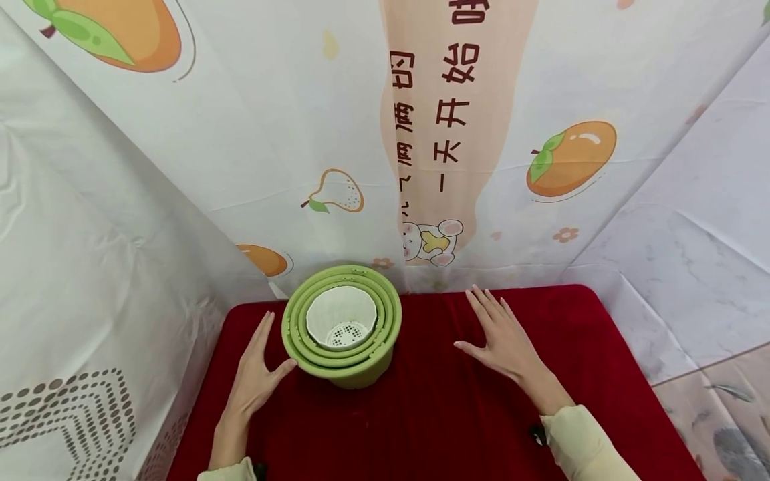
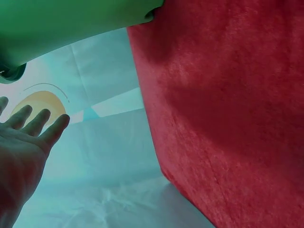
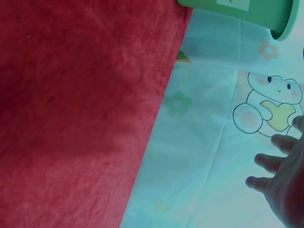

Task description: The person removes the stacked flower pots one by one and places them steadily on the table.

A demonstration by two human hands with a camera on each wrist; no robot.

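A nested stack of round green flowerpots (image 1: 355, 377) stands at the back left of the red-covered table, with a white pot (image 1: 341, 314) innermost; holes show in the white pot's bottom. Just left of the stack is my left hand (image 1: 252, 377), fingers straight and thumb spread toward the outer pot's rim; whether the thumb touches it I cannot tell. In the left wrist view the green pot's side (image 2: 71, 23) lies above the fingers. My right hand (image 1: 505, 341) is over the table's right half, fingers extended, well apart from the pots and holding nothing.
A red cloth (image 1: 421, 414) covers the table. Behind it hangs a white printed curtain (image 1: 271, 167) with fruit drawings and lettering. Pale cloth walls (image 1: 90, 267) close in the left and right sides. A patterned floor or cloth (image 1: 722, 414) shows at the lower right.
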